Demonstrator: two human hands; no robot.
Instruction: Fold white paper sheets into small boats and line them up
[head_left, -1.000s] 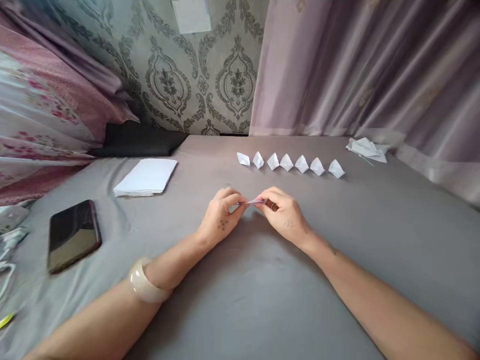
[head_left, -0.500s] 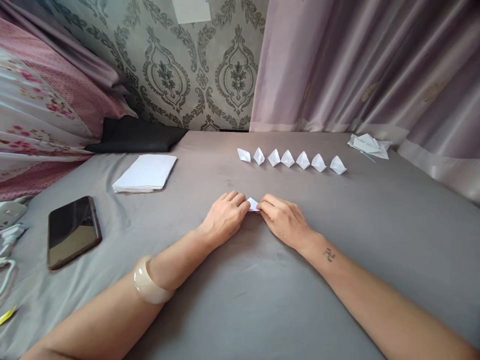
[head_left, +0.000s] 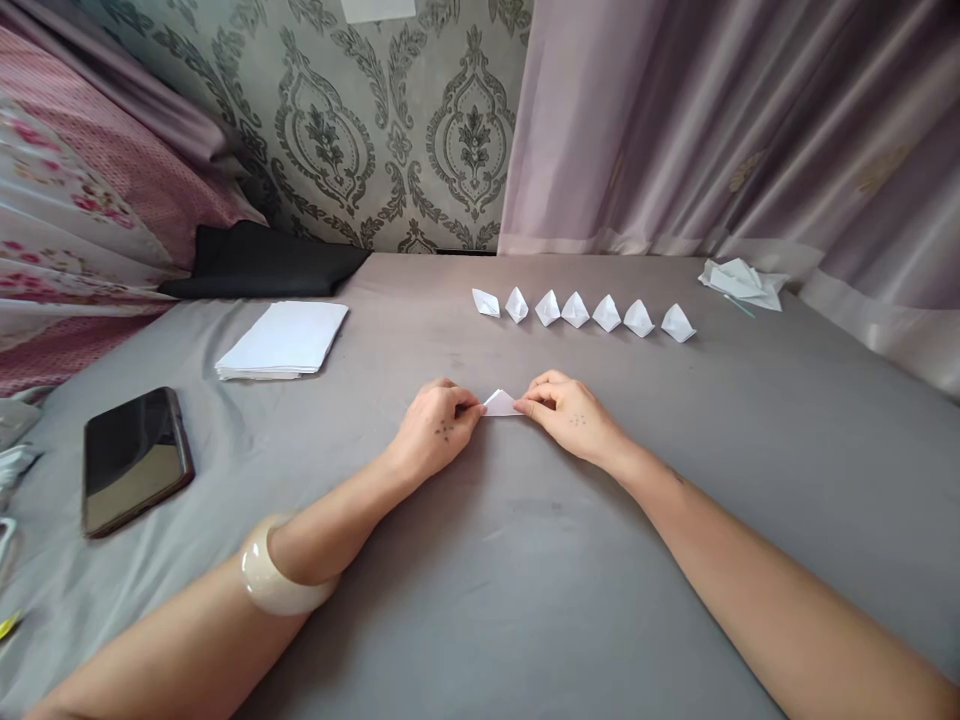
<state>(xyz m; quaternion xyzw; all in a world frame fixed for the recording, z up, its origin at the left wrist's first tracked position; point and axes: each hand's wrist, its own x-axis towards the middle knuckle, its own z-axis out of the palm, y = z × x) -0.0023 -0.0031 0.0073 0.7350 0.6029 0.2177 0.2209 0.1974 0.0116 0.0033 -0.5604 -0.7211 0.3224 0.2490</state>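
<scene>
A small folded white paper (head_left: 500,404), triangular with its peak pointing away from me, is held between my two hands just above or on the grey sheet. My left hand (head_left: 437,428) pinches its left corner between thumb and fingers. At the opposite corner my right hand (head_left: 571,418) grips it the same way. Beyond them several folded paper boats (head_left: 575,310) stand in a row; the leftmost boat (head_left: 486,303) leans to one side.
A stack of white paper (head_left: 285,340) lies to the left, with a phone (head_left: 137,462) nearer me. Behind the stack is a black cloth (head_left: 274,265). Crumpled white papers (head_left: 742,282) sit at the far right by the curtain (head_left: 645,130). Cables (head_left: 13,465) show at the left edge.
Both hands have drawn slightly apart and their wrists have turned, so more of the folded paper shows. The whole view has shifted a little. The row of boats stays as it was.
</scene>
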